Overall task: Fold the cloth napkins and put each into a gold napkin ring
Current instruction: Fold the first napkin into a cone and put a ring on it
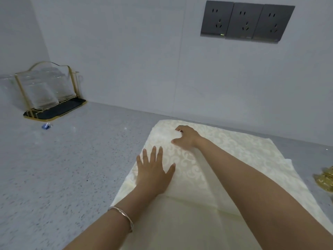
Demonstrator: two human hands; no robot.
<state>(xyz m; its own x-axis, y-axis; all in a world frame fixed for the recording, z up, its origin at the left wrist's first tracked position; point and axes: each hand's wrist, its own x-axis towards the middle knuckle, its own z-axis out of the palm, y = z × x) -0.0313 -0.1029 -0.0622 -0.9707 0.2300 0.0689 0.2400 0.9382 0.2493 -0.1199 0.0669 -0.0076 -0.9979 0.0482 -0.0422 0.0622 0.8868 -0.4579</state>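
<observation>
A cream napkin point(243, 156) with a pale scroll pattern lies spread on the grey speckled counter, one layer folded over the other. My left hand point(155, 170) rests flat on its left part, fingers spread. My right hand point(185, 137) reaches across to the far left corner, fingers curled down on the cloth; whether it pinches the fabric is unclear. Gold napkin rings point(325, 179) show partly at the right edge of the view, beside the napkin.
A gold wire rack point(48, 91) with clear glasses on a black tray stands at the far left against the wall. A small blue object point(46, 125) lies in front of it. Dark wall sockets point(246, 21) are above the counter.
</observation>
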